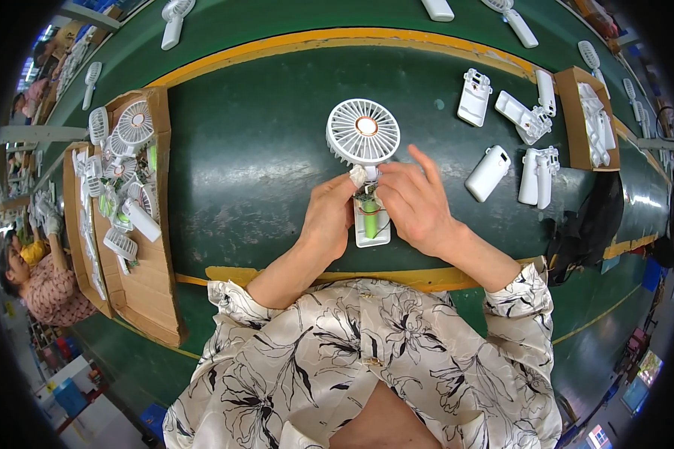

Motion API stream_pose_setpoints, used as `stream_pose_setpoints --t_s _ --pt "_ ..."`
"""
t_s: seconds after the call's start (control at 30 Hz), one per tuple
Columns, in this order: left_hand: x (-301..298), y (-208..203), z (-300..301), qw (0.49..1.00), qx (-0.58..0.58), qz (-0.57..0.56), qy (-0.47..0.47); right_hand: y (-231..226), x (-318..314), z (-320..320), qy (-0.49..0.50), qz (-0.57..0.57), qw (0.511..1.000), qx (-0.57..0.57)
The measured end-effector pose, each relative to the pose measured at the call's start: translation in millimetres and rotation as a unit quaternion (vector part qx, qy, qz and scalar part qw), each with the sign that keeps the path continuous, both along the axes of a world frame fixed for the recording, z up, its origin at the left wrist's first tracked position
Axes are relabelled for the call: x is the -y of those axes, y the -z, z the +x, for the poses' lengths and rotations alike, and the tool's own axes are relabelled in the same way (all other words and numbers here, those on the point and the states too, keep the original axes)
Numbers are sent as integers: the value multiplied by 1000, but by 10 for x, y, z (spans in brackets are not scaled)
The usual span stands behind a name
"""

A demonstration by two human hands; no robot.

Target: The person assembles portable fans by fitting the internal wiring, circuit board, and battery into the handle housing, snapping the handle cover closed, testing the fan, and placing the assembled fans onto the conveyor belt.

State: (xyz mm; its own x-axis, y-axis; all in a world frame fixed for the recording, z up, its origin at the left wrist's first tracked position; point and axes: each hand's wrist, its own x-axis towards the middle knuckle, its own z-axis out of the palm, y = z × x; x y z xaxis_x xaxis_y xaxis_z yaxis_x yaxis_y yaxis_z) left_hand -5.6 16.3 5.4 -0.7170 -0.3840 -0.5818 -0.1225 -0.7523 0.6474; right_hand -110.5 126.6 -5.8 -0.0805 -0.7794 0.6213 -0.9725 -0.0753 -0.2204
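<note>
A white handheld fan [363, 133] lies in front of me, its round grille pointing away and its handle toward me. The handle shell [373, 238] is uncovered, so a green battery cell [371, 218], thin wires and a small circuit board show inside. My left hand [328, 215] is closed around the fan's neck and handle from the left; white wrapping covers a fingertip. My right hand [416, 200] touches the handle's right side near the neck, fingers bent and the index finger raised. Whatever its fingertips pinch is hidden.
On the left stands a cardboard box [146, 299] with several fans and parts. White handle shells [488, 173] lie to the right, near a smaller carton [577, 123] of white parts and a black cloth [588, 224]. Finished-looking fans [174, 22] lie beyond the yellow edge. Another person sits far left.
</note>
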Motion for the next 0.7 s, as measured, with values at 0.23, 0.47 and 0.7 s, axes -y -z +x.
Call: stream_pose_setpoints --t_s 0.23,0.47,0.7 --pt "79 -80 -26 999 12 52 -4 -301 88 -126 -31 119 977 173" --pt "145 -93 1 994 -40 101 29 -418 127 -209 -74 186 956 214" --pt "165 -28 16 992 -47 113 34 -451 137 -175 -56 223 946 229"
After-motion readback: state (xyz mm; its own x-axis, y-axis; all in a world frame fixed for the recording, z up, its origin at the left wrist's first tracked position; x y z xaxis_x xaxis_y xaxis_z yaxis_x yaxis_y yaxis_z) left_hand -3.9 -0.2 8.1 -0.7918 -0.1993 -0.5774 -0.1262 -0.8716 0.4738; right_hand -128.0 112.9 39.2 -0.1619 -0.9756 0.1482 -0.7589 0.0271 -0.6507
